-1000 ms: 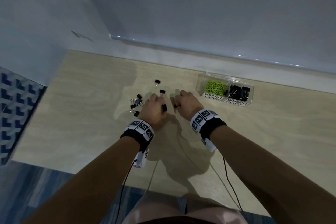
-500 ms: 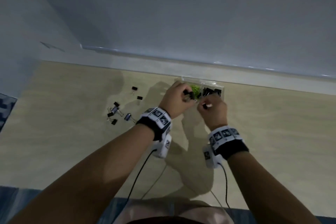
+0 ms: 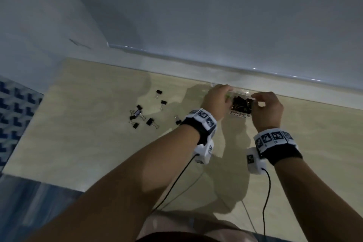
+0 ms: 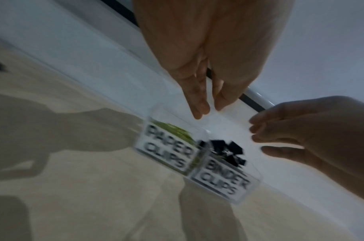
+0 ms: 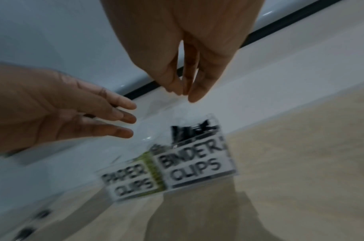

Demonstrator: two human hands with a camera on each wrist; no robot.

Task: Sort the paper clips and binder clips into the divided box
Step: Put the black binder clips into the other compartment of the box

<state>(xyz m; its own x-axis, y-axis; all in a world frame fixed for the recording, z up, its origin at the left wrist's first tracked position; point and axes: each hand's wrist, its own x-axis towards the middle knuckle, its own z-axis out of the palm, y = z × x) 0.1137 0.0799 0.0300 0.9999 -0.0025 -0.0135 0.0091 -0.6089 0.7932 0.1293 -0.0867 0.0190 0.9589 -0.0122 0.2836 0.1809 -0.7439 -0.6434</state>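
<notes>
The clear divided box (image 3: pixel 240 114) stands at the table's far edge, with labels PAPER CLIPS (image 4: pixel 166 150) and BINDER CLIPS (image 4: pixel 222 179). Green paper clips (image 4: pixel 174 131) fill its left compartment and black binder clips (image 4: pixel 228 151) its right one. My left hand (image 4: pixel 205 110) hovers over the box with straight fingers and holds nothing. My right hand (image 5: pixel 185 94) hangs above the binder side, fingers loosely together and empty. Several loose binder clips (image 3: pixel 141 116) lie on the table left of my left wrist.
A white sill and a wall (image 3: pixel 216 15) run directly behind the box. The beige table top (image 3: pixel 88 133) ends at its left edge beside a blue patterned floor (image 3: pixel 13 114). Black cables (image 3: pixel 268 192) trail from both wristbands toward my body.
Both hands travelled from the loose clips to the box, carrying black binder clips. Their fingers have since spread over the binder compartment and are now empty.
</notes>
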